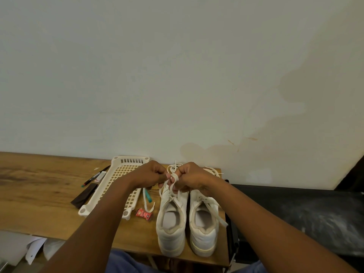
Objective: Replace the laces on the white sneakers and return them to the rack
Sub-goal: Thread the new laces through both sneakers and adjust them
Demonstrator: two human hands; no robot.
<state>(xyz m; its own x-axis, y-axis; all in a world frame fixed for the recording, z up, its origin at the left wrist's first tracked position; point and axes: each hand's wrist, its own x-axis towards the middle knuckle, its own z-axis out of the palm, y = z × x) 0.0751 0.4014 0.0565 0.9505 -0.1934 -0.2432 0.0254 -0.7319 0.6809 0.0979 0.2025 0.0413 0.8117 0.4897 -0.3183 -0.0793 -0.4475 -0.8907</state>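
Both hands' grips, left hand (pixel 151 174) and right hand (pixel 192 179), pinch one lace (pixel 174 179) above two sneakers (pixel 171 223).

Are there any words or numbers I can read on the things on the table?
None can be read.
Red packet: a dark round mark and print, too blurred.
Pen: print along its barrel, too small.
White sneakers: no label shows.
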